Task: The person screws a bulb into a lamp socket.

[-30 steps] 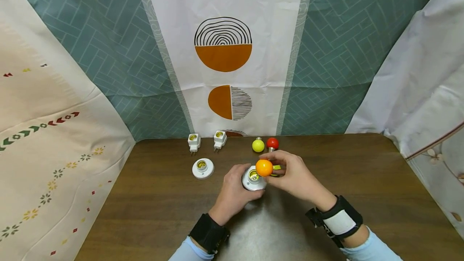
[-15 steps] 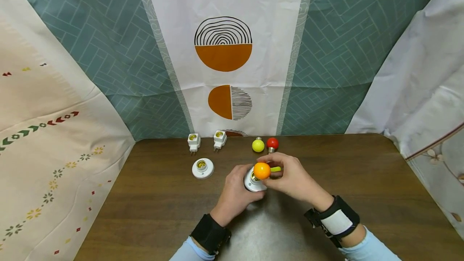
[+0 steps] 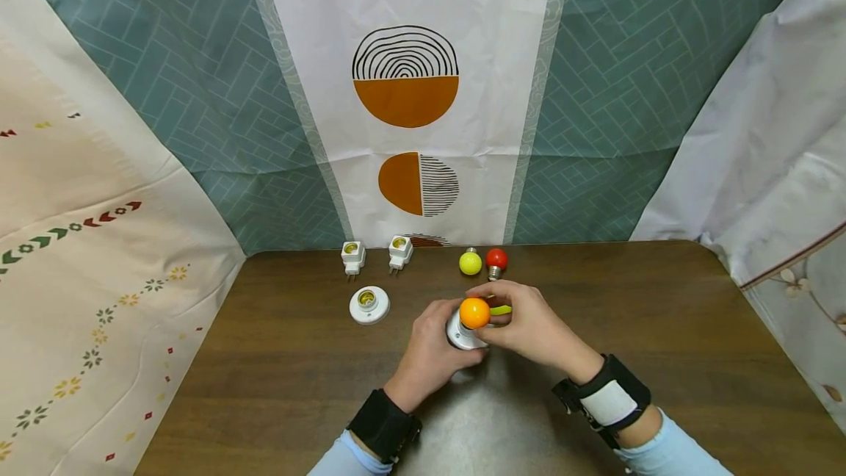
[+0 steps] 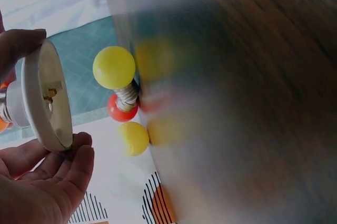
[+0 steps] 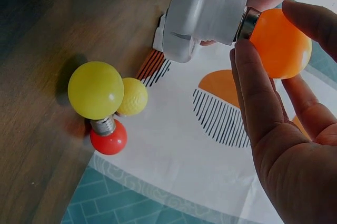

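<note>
My left hand (image 3: 429,347) grips a white round lamp holder (image 3: 461,335) by its rim, raised off the table and tilted toward the right. Its hollow underside faces the left wrist camera. With thumb and fingers, my right hand (image 3: 529,322) pinches an orange light bulb (image 3: 475,313). In the right wrist view the metal screw base of the orange bulb (image 5: 281,45) is at the mouth of the socket (image 5: 224,13), partly inside it; how deep is hidden. A yellow bulb (image 3: 501,310) lies behind the right fingers, mostly covered in the head view.
Another yellow bulb (image 3: 471,264) and a red bulb (image 3: 497,259) lie near the table's back edge. Two white plug-in sockets (image 3: 353,258) and a second round lamp holder (image 3: 369,305) are at the back left. A patterned cloth (image 3: 410,101) hangs behind.
The orange bulb has moved slightly left and down to the socket mouth, covering its opening in the head view. The lamp holder has shifted a little right and tipped toward the bulb.
</note>
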`<state>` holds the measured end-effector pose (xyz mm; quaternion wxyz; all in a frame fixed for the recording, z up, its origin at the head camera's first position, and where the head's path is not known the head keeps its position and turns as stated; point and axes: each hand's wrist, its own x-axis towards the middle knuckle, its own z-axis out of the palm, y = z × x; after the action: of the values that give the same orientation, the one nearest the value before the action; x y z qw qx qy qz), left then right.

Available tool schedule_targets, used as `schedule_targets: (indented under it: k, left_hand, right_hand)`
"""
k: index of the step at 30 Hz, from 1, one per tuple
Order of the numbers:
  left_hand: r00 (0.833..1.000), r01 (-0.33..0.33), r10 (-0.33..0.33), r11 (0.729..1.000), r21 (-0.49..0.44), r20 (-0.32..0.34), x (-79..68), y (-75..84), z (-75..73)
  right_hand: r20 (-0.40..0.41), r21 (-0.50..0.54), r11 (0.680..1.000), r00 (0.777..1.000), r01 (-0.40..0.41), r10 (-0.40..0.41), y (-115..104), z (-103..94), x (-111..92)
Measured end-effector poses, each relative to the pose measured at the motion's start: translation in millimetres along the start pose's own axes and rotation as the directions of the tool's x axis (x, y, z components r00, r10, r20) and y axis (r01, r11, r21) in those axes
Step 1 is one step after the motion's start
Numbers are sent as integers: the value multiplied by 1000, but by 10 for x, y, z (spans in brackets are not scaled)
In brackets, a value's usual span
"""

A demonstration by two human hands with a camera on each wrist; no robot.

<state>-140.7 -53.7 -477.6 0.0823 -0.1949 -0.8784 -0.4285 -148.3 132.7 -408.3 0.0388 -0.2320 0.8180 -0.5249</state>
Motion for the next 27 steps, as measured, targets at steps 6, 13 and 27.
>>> schedule_targets:
  k: [6,13,27]
  left_hand:
    - [1000,13,-12,1000,4,-13,8,3,6]
    - [999,22,-22,1000,-6,-40,9,10,6]
    - [996,42,-42,999,-3,-77,27,-8,27]
  right_hand:
    - [10,28,999,1000,-20,20,3,-9,15]
    - [6,51,999,1000,-11,11,-21,13,4]
    - [-151,-34,999,989,-3,-2,-17,105,-7]
